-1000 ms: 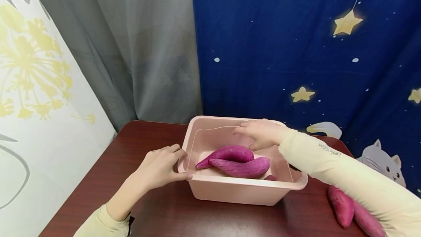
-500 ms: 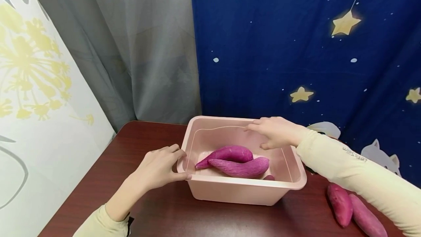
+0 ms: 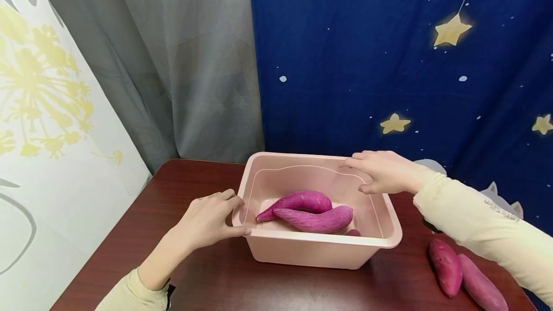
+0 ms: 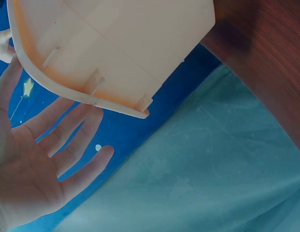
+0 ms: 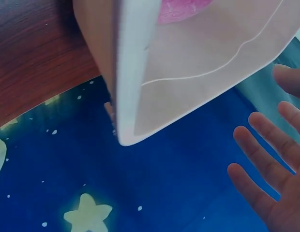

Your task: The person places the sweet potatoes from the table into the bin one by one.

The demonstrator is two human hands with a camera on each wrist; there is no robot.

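Starry blue curtain [image 3: 324, 100], left fingers [image 4: 80, 140] extended against pink tub [image 3: 308, 252], right fingers [image 5: 259, 154] spread near it, blurred sleeve lettering [image 3: 502, 209]

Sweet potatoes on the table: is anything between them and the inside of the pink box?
Yes, the right wall of the pink box stands between the two sweet potatoes on the table and its inside. They would probably have to go up over it. I see nothing else between.

Walled pink bin [image 3: 302, 253] open on top, left hand [image 3: 211, 220] at left rim, right hand [image 3: 384, 172] near far-right corner, counter [image 3: 402, 272] free between bin and outer tubers [image 3: 446, 268]
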